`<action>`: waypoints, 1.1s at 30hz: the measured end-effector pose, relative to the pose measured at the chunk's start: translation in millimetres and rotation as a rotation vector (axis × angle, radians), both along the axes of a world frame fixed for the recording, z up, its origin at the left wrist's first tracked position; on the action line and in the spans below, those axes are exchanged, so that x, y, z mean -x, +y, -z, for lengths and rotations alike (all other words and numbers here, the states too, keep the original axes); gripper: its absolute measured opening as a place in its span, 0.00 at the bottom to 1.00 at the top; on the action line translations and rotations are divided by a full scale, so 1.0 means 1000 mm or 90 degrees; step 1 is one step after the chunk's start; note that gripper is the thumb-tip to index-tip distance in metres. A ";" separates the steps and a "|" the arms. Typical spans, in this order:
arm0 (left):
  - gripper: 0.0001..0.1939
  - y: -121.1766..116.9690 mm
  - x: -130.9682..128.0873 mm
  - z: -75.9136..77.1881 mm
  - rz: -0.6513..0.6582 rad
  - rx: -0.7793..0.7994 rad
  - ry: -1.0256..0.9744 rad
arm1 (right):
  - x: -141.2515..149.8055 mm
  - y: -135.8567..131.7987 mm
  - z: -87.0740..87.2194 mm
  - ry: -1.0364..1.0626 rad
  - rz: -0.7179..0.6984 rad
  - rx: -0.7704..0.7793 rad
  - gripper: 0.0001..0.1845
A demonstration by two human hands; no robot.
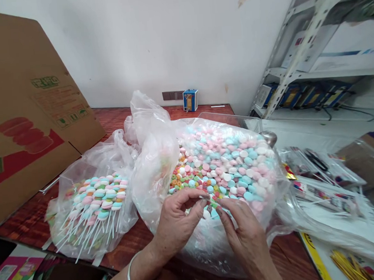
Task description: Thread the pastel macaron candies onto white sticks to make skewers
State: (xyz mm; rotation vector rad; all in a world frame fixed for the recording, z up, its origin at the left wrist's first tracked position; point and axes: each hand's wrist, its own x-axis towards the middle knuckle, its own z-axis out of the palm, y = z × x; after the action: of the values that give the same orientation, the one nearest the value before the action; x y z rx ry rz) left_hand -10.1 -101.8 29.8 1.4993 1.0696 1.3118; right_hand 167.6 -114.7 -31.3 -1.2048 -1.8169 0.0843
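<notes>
Translucent plastic bag [153, 167] holds pastel discs [241, 170]; left hand [176, 218] pinches something tiny [204, 197]; right hand [245, 227] curls, whether pinching I cannot tell.

A white wall [130, 46] rises behind a reddish wooden table [109, 119], metal shelving [310, 35] rightward.

**Crowded red-brown wood-grain tabletop [109, 117]**

A large translucent plastic bag [152, 138] of small pastel discs [222, 163] lies beside a smaller translucent plastic bag [95, 162] with white-sticked pastel lollipops [101, 194]. A blue-and-white box [191, 100] stands at the back, a printed cardboard box [32, 98] at the left.
</notes>
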 end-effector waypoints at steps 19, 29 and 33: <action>0.11 0.107 -0.066 0.028 0.102 -0.142 0.452 | -0.038 -0.002 -0.024 0.156 0.214 0.218 0.13; 0.09 0.111 -0.051 0.033 0.065 0.029 0.223 | -0.001 0.073 -0.014 0.126 0.176 0.205 0.08; 0.17 0.093 -0.041 0.030 0.103 0.187 0.056 | -0.011 0.046 -0.017 0.193 0.064 0.209 0.11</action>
State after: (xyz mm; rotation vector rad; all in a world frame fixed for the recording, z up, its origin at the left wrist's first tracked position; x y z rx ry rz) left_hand 30.8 -8.9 -0.5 1.3988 1.1177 0.9400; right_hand 178.1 -68.6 -14.3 -1.4227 -1.5105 0.4979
